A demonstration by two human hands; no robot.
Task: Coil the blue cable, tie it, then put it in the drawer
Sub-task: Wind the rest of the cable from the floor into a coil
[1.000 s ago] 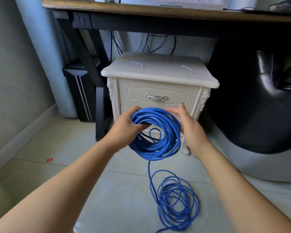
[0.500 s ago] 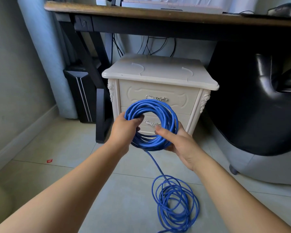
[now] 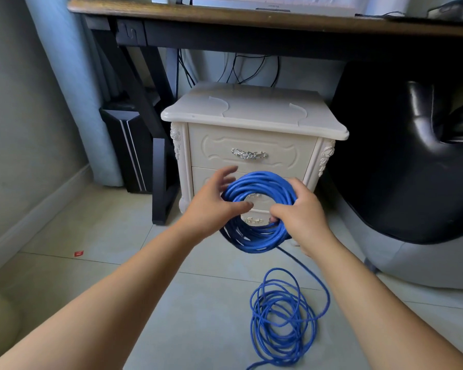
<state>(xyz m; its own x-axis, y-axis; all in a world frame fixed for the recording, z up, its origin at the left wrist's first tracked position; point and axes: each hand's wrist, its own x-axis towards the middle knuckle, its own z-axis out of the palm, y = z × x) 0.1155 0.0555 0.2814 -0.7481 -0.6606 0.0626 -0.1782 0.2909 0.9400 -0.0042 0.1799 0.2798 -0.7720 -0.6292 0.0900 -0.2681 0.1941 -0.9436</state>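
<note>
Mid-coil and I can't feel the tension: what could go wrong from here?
1. Only the right hand grips the blue cable coil; the left hand has its fingers spread, so turns could spring apart.
2. The loose loops on the floor overlap and may snag when drawn up.
3. The nightstand drawers are shut while both hands are at the coil.
</note>
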